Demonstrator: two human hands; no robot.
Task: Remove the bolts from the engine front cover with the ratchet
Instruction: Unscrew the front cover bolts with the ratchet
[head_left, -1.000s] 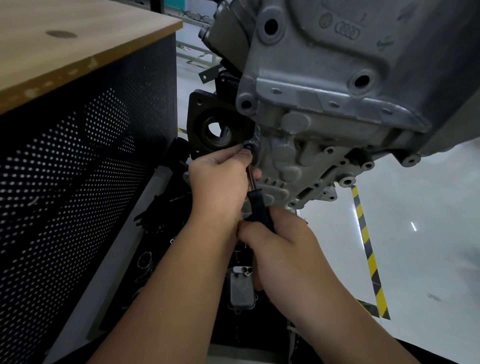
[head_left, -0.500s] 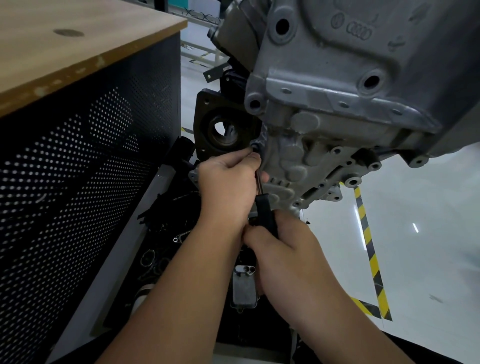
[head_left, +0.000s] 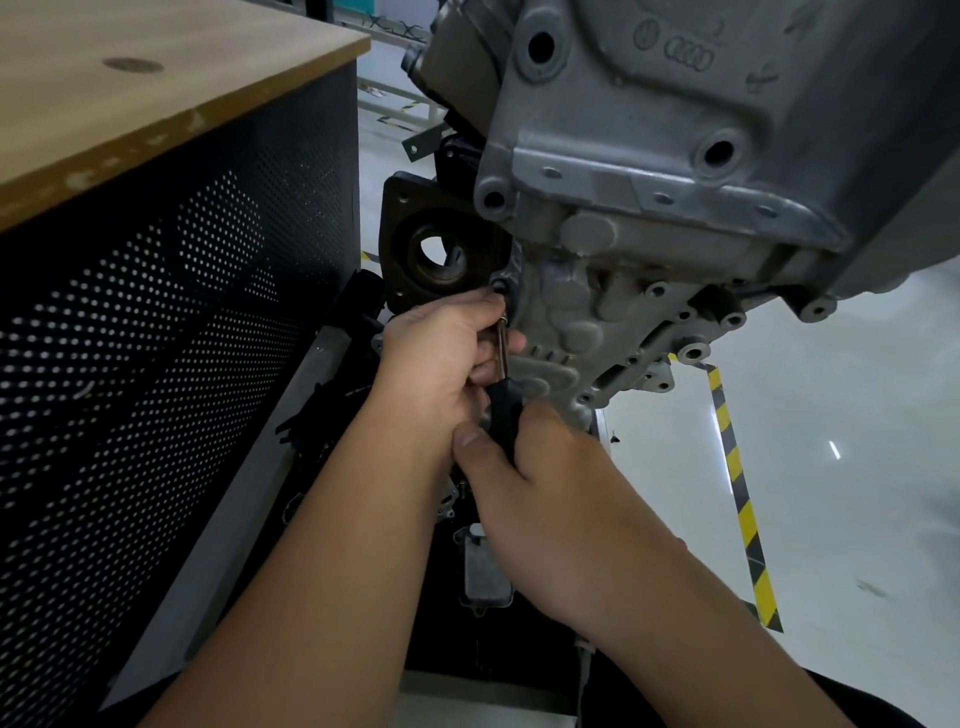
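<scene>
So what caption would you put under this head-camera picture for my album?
Both hands work a ratchet on the engine front cover: left hand steadies its head, right hand grips the black handle.

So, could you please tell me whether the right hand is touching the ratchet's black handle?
Touching. The head view shows the right hand with its thumb and fingers wrapped round the black handle of the ratchet, with no gap between them.

A wooden-topped cabinet (head_left: 156, 104) stands left; striped floor tape (head_left: 740, 499) runs right.
</scene>
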